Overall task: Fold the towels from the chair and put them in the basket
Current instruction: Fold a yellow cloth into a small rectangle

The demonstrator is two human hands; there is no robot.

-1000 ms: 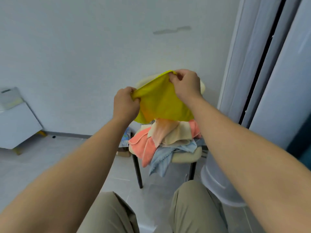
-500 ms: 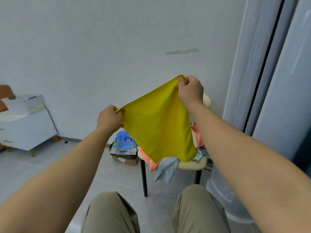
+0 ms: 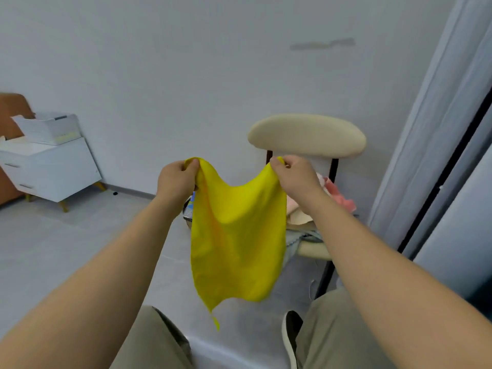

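Pinching yellow towel (image 3: 237,241) by its two top corners: left hand (image 3: 177,179) curled on the left corner, right hand (image 3: 295,177) curled on the right, thumb and fingers closed on cloth, nothing else held. Hanging free between the hands, top edge sagging mid-span, long axis vertical, lowest corner pointing down between the knees, clear of the floor. Hands roughly level and at near-equal reach, neither clearly nearer; towel straight ahead and below both. Looks spread and ready for a first fold. Probably calls for bringing one top corner across to the other, folding about the vertical centreline. Worth tensioning the top edge first, otherwise risk of misaligned halves. Behind the right forearm: chair (image 3: 306,138) with pile of towels (image 3: 338,193) on its seat, pink and beige, partly hidden by arm and cloth. On the floor behind the towel: printed package (image 3: 189,207), mostly covered. Far left, well apart: white drawer cabinet (image 3: 53,169). Right side: grey curtain (image 3: 426,129). No basket in view, so drop-off direction unknown. Nothing blocking the fold itself; only concern the loose bottom corner twisting. Early in the task by the look of it: one towel in hand, unfolded, pile not yet touched.
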